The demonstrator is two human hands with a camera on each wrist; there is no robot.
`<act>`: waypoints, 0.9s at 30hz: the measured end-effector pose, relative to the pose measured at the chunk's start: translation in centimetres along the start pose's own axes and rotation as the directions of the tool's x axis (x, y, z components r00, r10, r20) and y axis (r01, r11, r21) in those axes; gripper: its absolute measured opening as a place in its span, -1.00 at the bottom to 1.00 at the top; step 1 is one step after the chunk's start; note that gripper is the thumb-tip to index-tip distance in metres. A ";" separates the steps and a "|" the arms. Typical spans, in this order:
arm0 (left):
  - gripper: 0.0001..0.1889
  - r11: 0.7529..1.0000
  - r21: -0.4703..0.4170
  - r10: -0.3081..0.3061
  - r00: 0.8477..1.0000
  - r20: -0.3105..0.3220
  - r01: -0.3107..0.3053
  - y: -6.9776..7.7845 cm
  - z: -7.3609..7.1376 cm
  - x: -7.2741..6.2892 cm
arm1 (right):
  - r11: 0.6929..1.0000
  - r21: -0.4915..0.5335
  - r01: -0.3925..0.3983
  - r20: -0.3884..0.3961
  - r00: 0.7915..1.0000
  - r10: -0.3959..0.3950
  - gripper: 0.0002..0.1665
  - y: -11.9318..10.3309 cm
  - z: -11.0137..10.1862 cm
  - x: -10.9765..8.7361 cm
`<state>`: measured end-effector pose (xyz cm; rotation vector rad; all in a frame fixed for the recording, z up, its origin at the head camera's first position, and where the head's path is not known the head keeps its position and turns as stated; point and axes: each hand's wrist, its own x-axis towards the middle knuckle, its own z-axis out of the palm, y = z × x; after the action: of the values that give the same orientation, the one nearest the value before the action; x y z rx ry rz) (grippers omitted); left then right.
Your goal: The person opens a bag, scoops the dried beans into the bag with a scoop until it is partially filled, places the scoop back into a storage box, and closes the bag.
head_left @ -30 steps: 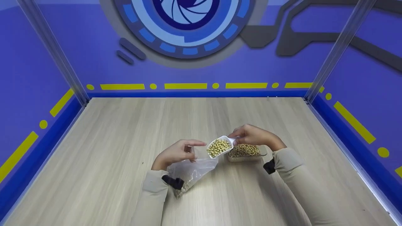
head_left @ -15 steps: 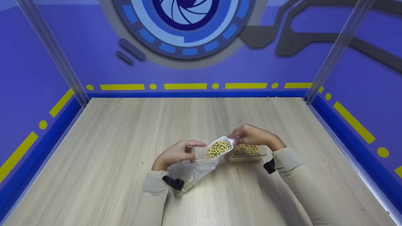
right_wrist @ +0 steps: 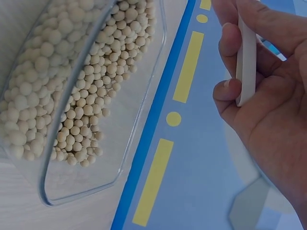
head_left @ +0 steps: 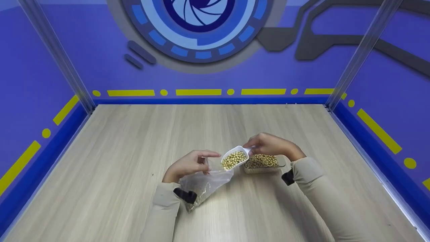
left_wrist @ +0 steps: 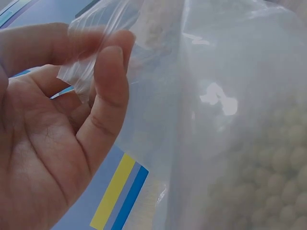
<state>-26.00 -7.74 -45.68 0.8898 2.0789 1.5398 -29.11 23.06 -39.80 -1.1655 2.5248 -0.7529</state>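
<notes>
The left hand point(head_left: 186, 165) pinches a clear bag point(head_left: 210, 181) of hazily visible beans point(left_wrist: 273, 187); the right hand point(head_left: 271, 145), gripping a bean-filled scoop point(head_left: 240, 148), partly hides the transparent box point(head_left: 260, 170) of beans at right.

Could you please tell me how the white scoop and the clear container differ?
The white scoop is opaque, while the clear container is see-through. The scoop is the smaller of the two and has a handle; the container is larger, with no handle showing. The right hand holds the scoop up, whereas the container stands on the table. Both hold round, pale beans.
</notes>
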 end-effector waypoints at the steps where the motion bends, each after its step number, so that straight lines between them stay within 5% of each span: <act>1: -0.44 1.000 0.000 -0.001 1.000 -0.001 0.001 0.0 0.0 0.0 | 1.000 0.000 -0.003 0.002 1.000 0.003 -0.74 -0.1 0.0 0.0; 27: -0.44 0.999 -0.043 -0.024 1.000 0.017 0.025 0.0 0.0 -0.2 | 0.992 -0.098 0.077 0.014 0.997 -0.076 -0.72 -1.2 -0.4 0.4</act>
<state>-25.84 -7.84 -45.67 0.8552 2.0302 1.5536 -28.79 22.21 -38.75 -1.3010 2.5475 -0.6439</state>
